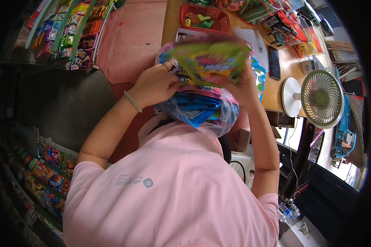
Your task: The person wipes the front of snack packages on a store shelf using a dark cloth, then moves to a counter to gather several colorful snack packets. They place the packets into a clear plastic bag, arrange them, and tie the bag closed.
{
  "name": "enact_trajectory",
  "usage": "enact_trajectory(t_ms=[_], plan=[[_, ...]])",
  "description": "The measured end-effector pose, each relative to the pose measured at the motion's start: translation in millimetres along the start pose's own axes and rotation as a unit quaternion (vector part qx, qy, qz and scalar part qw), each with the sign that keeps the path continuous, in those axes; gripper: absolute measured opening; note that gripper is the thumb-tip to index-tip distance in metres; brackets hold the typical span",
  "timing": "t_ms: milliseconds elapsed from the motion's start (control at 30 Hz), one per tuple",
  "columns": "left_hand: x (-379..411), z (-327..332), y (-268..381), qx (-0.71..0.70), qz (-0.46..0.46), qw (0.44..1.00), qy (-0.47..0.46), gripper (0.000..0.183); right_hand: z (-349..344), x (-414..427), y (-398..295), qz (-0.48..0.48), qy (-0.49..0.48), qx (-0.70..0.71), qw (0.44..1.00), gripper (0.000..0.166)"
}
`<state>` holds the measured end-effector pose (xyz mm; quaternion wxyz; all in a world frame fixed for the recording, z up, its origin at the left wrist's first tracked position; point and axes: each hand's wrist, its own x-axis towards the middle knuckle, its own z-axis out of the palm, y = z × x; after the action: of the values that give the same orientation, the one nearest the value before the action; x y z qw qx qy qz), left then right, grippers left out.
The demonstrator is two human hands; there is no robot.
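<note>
A green snack packet [218, 60], blurred by motion, is gripped in my right hand [242, 85] over the front of the desk. With a bead bracelet at its wrist, my left hand [159, 83] pinches the rim of a clear plastic bag [225, 126]. Inside that bag lie blue packets [199, 106] and a pink-edged one. The bag rests against my lap and the desk edge. Part of its contents is hidden under the green packet.
On the wooden desk stand a red plastic basket [205, 30], a smartphone [274, 63] and a small white-and-green fan [321, 98]. A pen [259, 44] lies on papers. Shelves of packaged snacks [69, 29] rise at the left. Plastic bottles [287, 211] sit low at the right.
</note>
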<state>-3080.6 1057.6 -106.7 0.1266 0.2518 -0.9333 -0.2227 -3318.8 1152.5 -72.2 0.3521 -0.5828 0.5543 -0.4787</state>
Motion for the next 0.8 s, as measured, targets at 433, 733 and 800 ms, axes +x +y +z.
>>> enact_trajectory(t_ms=[433, 733, 800], plan=[[-1, -31, 9, -0.087, -0.086, 0.977, 0.173, 0.053, 34, 31, -4, 0.028, -0.266, -0.462, 0.846, 0.034], [0, -30, 28, -0.043, -0.019, 0.986, 0.161, 0.06, 30, 32, -11, -0.117, -0.044, -0.259, 0.958, 0.035], [-5, -31, 25, -0.074, -0.044, 0.984, 0.154, 0.057, -14, 38, 14, 0.045, 0.126, -0.183, 0.974, 0.034]])
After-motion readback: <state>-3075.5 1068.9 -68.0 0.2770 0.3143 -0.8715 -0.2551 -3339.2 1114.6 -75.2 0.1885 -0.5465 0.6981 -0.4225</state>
